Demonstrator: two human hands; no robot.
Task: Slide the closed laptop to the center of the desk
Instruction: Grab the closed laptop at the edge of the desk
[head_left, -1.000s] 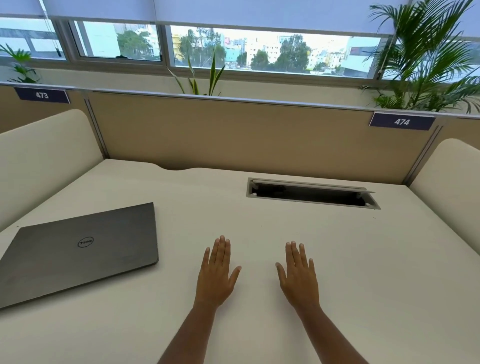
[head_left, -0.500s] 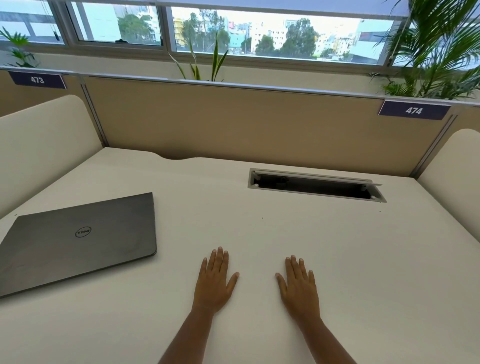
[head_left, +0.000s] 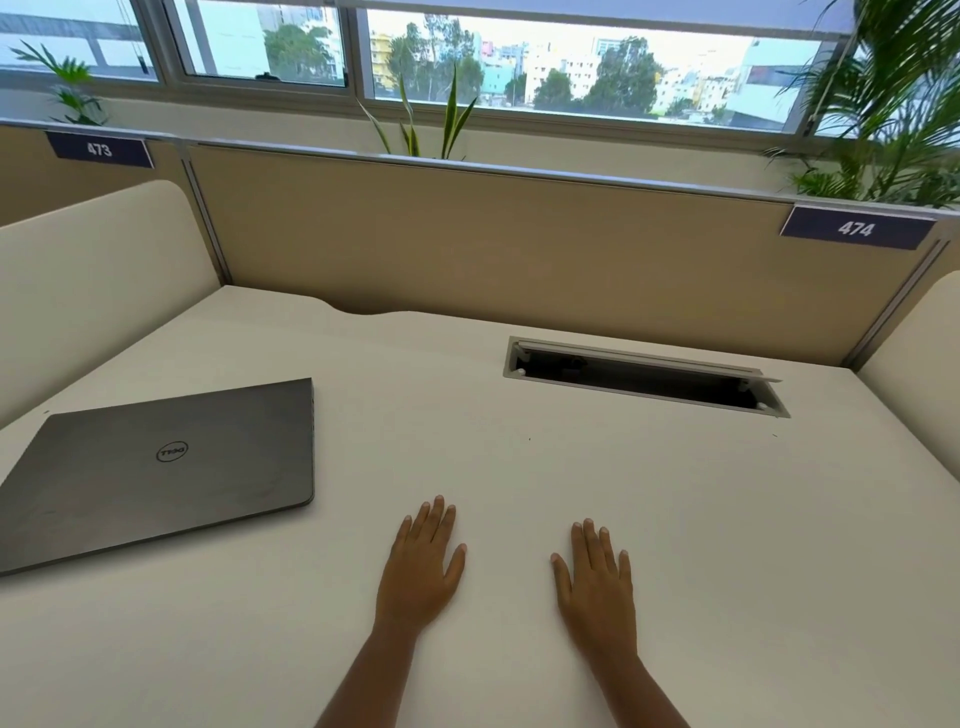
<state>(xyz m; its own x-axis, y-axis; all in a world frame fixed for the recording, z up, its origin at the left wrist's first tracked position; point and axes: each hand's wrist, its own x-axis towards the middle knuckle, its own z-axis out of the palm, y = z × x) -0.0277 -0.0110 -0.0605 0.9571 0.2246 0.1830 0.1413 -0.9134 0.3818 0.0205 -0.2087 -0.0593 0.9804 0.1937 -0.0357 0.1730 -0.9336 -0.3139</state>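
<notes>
**Closed Laptop at Left of Surface, Hands Flat at Centre**

On the pale surface (head_left: 649, 519), head view, the closed laptop (head_left: 156, 467) lies at the left side, well apart from both hands. Its grey lid faces up and carries a round logo near the middle. Its left portion runs out of the picture, and its right edge stops short of the surface centre.

Left hand (head_left: 421, 566): palm down, flat on the surface, fingers extended and close together, thumb angled outward to the right. It holds nothing.

Right hand (head_left: 597, 582): palm down, flat on the surface, fingers extended and slightly parted, thumb angled outward to the left. It holds nothing. The two hands lie side by side near the front centre, apart from each other, with bare surface between them.

Further features, same view:
- A rectangular cable slot (head_left: 644, 376) with its flap raised is set into the surface behind the right hand, towards the back.
- A tan partition (head_left: 493, 239) runs along the back edge.
- A dark label reading 473 (head_left: 98, 149) sits at the upper left of the partition; a label reading 474 (head_left: 856, 227) sits at the upper right.
- Green plants (head_left: 883, 104) stand behind the partition, below a window (head_left: 571, 73).
</notes>
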